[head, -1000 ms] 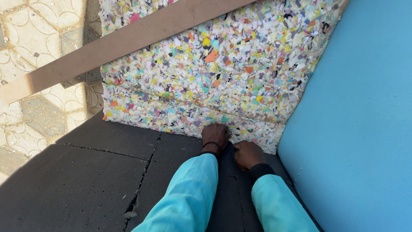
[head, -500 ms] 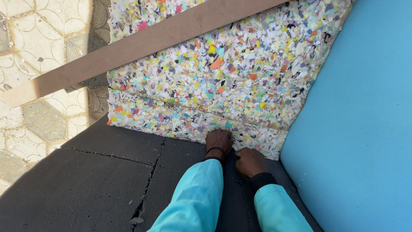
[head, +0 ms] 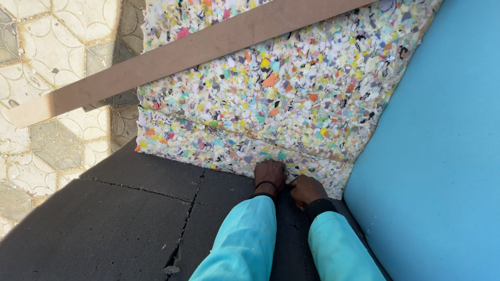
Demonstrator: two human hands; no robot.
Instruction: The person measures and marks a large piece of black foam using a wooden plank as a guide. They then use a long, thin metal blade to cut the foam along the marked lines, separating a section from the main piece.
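Observation:
A thick slab of multicoloured rebonded foam [head: 281, 99] lies across the upper middle of the head view. My left hand [head: 270, 176] presses on its near lower edge, fingers curled against the foam, a dark band at the wrist. My right hand [head: 305, 189] is a fist just beside it, at the same edge; whether it holds anything is hidden. Both arms wear turquoise sleeves [head: 245, 234]. The hands rest over a dark grey foam sheet [head: 120, 218].
A long flat wooden plank [head: 172, 57] lies diagonally over the multicoloured foam. A big blue foam block [head: 442, 156] fills the right side. The dark sheet has a crack [head: 182, 234] running toward me. Patterned tile floor [head: 47, 93] shows at the left.
The view has shifted slightly, so the foam and hands sit a little lower and more to the right. Both hands stay at the foam's lower edge.

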